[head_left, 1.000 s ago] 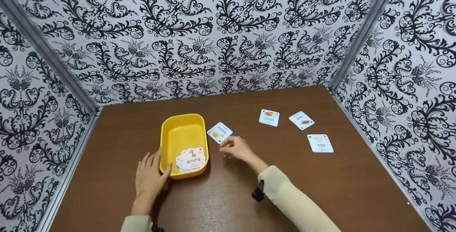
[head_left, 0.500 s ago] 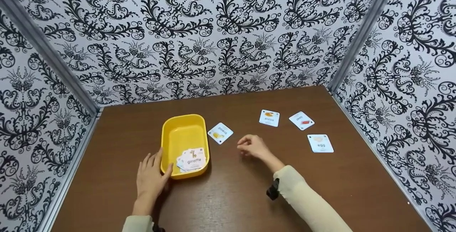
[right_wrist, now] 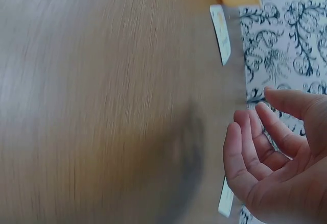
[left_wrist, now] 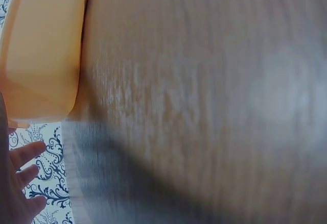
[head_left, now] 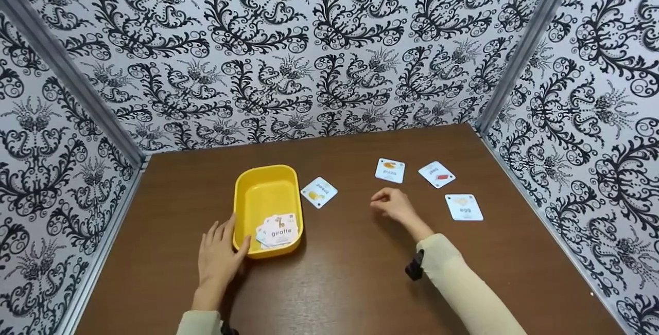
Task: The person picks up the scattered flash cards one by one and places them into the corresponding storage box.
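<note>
yellow tray (head_left: pixel 270 197), left edge at wide left grip (head_left: pixel 219 258); right grip (head_left: pixel 395 205) loosely curled, unladen, just clear of pizza card (head_left: pixel 389 171)

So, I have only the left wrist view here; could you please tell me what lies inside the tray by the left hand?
Observer: A giraffe card lies on top of other cards at the near end of the yellow tray.
Operator: Thank you; is anything being held over on the right?
Observer: No, the right hand holds nothing, as the right wrist view shows.
Operator: I see; and what lies just beyond the right side of the yellow tray, please?
Observer: A bread card lies face up there on the brown table.
</note>
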### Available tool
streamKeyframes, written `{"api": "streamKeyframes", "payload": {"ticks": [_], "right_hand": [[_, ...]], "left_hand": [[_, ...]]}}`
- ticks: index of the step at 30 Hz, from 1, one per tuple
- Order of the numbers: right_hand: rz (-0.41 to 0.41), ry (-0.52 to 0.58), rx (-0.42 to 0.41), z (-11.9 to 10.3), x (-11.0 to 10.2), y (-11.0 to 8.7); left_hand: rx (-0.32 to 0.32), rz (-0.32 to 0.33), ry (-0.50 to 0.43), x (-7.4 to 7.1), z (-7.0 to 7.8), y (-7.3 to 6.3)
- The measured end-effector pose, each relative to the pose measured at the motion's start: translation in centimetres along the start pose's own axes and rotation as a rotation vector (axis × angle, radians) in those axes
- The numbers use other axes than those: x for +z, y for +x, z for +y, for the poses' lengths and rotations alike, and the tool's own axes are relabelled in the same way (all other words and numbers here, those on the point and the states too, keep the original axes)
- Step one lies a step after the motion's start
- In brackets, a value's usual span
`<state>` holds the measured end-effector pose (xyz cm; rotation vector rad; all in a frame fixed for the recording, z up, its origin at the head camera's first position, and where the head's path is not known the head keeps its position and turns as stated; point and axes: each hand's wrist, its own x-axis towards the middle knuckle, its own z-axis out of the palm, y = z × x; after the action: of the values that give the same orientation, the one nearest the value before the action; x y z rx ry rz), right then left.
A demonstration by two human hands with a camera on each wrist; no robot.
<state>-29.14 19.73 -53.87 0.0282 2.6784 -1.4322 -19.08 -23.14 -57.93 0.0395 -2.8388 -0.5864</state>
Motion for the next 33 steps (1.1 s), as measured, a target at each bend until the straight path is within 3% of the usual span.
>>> {"api": "streamKeyframes", "payload": {"ticks": [16,24,33], "right_hand": [[0.147,-0.147,0.035,4.7,-6.8,0.3],[0.266,-0.263,0.057,7.4,-9.7,-0.2],[0.411,-0.339,0.135,9.9,-12.0,-1.0]], "left_hand": [[0.001,-0.007,-0.002,0.0,0.1,0.1],[0.009,0.038,0.004,0.2,-0.1,0.2],[-0.008,0.018,-0.011,0.3,0.1,0.1]]}}
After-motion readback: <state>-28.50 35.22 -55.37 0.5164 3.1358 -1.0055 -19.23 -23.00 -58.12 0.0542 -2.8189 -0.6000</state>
